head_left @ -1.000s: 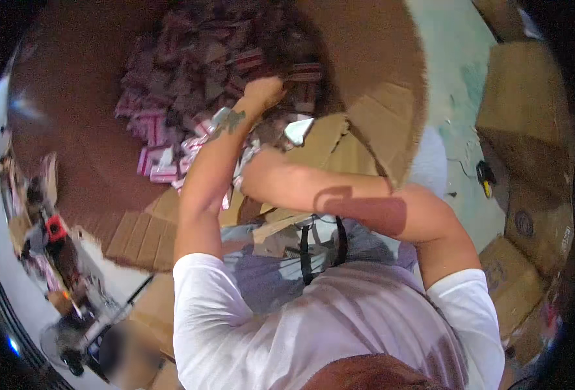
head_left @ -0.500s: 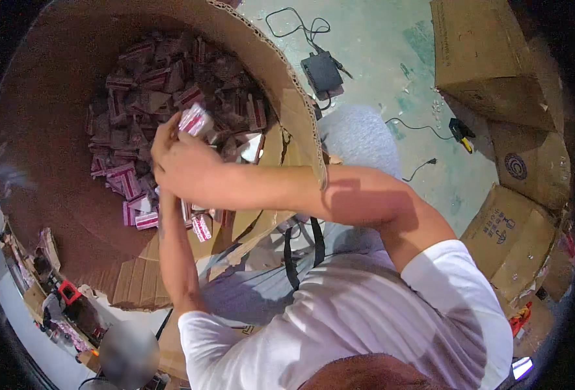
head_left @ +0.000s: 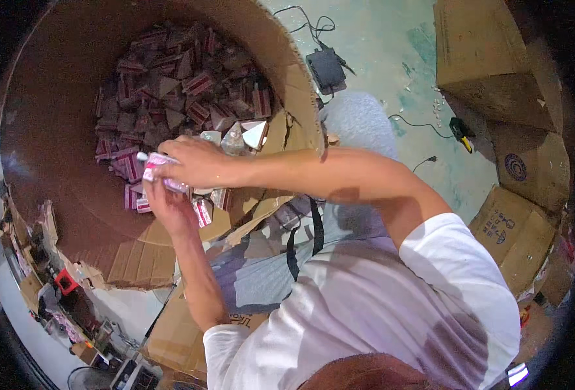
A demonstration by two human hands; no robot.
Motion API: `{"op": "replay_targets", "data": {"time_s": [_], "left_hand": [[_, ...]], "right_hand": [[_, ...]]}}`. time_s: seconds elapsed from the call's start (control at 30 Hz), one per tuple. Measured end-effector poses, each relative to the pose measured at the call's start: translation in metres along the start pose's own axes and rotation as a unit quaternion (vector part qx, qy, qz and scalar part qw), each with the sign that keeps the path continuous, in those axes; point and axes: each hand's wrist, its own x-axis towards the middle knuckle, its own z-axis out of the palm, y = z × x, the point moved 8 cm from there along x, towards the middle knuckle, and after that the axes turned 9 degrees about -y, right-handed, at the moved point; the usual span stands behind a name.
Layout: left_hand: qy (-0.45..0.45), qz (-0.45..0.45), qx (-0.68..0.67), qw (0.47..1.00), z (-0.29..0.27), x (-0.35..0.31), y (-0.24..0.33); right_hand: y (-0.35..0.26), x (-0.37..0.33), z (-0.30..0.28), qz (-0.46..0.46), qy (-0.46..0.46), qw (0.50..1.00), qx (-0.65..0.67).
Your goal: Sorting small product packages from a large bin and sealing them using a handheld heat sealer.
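Both hands meet inside a large cardboard box, closed round one small white-and-pink package (head_left: 152, 168). My right hand (head_left: 200, 161) grips it from above and the right. Beneath it, the fingers of my left hand (head_left: 170, 209) hold its lower side. A small white rounded tip (head_left: 142, 156) sticks out at its upper left; I cannot tell what it belongs to. Behind the hands lies a heap of similar wedge-shaped packages (head_left: 170, 84), white with dark pink bands. One white triangular piece (head_left: 255, 134) shows its bright face near my right wrist.
The cardboard box wall (head_left: 73, 162) curves around the heap, its near edge torn. On the floor to the right lie a black adapter (head_left: 326, 69) with cables and a black-and-yellow tool (head_left: 460, 134). Brown cartons (head_left: 512, 224) stand at the far right; clutter lines the lower left.
My hands have moved down and slightly left, drawing the package lower and turning it. My left forearm has swung to the right, and its hand now shows below the package.
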Motion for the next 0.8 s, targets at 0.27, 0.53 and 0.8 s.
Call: {"op": "replay_targets", "data": {"time_s": [0.27,0.53,0.8], "left_hand": [[-0.012,0.014,0.145,0.989,-0.006,-0.001,0.002],[-0.078,-0.016,0.102,0.992,-0.007,-0.002,-0.003],[0.028,-0.083,0.029,0.996,0.003,-0.006,-0.048]], "right_hand": [[0.001,0.017,-0.001,-0.019,-0.065,0.996,0.056],[-0.001,0.017,0.000,-0.061,-0.057,0.996,0.025],[0.002,0.008,-0.003,-0.124,0.031,0.977,-0.173]]}}
